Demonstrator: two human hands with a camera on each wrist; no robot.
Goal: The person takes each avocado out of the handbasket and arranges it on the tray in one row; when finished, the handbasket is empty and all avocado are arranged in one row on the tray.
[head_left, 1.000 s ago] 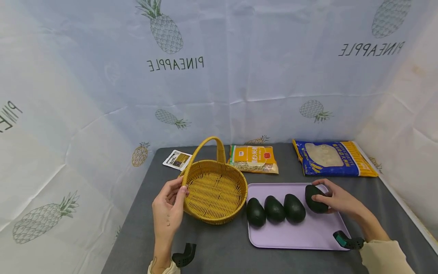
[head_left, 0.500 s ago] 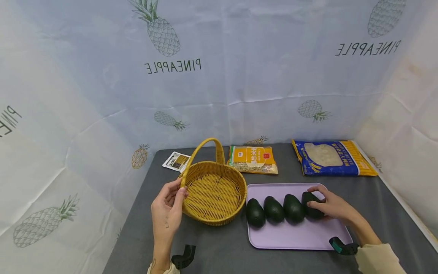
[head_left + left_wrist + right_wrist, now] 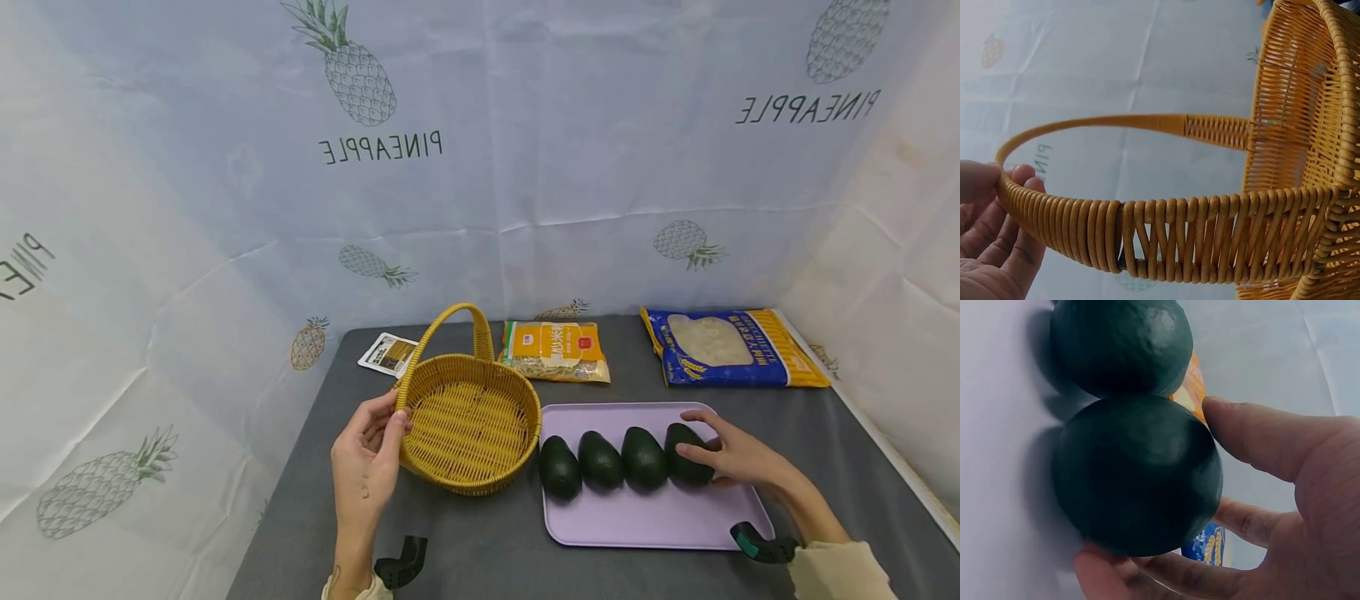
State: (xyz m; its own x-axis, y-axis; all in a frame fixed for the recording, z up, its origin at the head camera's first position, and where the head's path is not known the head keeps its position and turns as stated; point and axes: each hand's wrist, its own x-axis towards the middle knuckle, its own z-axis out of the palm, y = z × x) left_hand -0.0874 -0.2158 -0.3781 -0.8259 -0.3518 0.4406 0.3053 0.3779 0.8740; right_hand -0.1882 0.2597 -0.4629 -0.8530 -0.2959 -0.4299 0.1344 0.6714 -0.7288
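My left hand (image 3: 367,454) pinches the handle of a round yellow wicker basket (image 3: 534,408) between thumb and fingers. In the left wrist view the thumb and fingertips wrap the handle (image 3: 1079,231) near its bend. Nothing lies inside the basket. My right hand (image 3: 738,446) has its thumb and fingers around the rightmost dark green avocado (image 3: 686,462), on a lilac tray (image 3: 637,525). Seen from the right wrist, the thumb is at one side of this avocado (image 3: 1135,478) and the fingers curl along the other. A neighbouring avocado (image 3: 1122,347) sits right against it.
Further avocados (image 3: 643,460) line up leftward along the tray. Behind it, on the dark grey table (image 3: 480,554), lie a blue and yellow food packet (image 3: 727,348) and an orange packet (image 3: 557,350). A small white packet (image 3: 387,353) lies behind the basket. Printed cloth (image 3: 495,167) encloses the back and sides.
My right hand moved the rightmost avocado left and down, up beside the row, then shifted slightly back right. My left hand has stayed at the basket handle.
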